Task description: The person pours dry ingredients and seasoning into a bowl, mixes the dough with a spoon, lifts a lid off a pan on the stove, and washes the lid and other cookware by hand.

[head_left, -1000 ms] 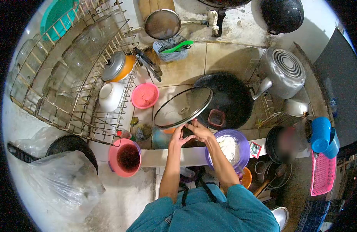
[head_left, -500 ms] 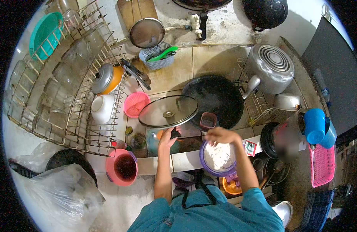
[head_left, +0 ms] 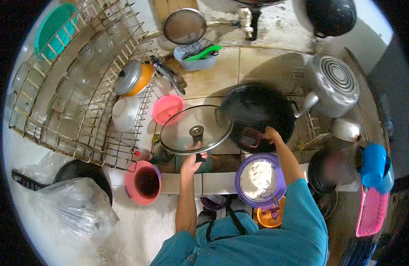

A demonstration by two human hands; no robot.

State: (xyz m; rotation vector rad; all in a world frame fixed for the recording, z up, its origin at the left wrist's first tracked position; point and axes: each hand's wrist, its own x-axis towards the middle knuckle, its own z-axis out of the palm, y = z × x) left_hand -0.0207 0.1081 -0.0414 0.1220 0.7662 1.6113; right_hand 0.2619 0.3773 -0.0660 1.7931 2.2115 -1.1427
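Observation:
My left hand (head_left: pixel 193 163) is closed on the black handle of a round glass lid (head_left: pixel 178 131), which it holds tilted over the sink's front part. At the near part of a large black wok (head_left: pixel 257 104), my right hand (head_left: pixel 271 134) has its fingers closed on the edge of a small reddish square container (head_left: pixel 250 138). Just in front of the wok stands a purple bowl (head_left: pixel 280 177) with white powder (head_left: pixel 257 177) in it. Left of the lid's far edge lies a pink basket (head_left: pixel 168 109).
A wire dish rack (head_left: pixel 87 146) with glass jars fills the left. The pink pail (head_left: pixel 130 186) of dark liquid sits near the front edge. A large kettle (head_left: pixel 333 84) stands at the right, above blue cups (head_left: pixel 373 164). An orange basket (head_left: pixel 270 219) is below the purple bowl.
My right hand has moved from above the purple bowl to the small container at the wok and taken hold of it. My left hand still holds the lid, now tilted more.

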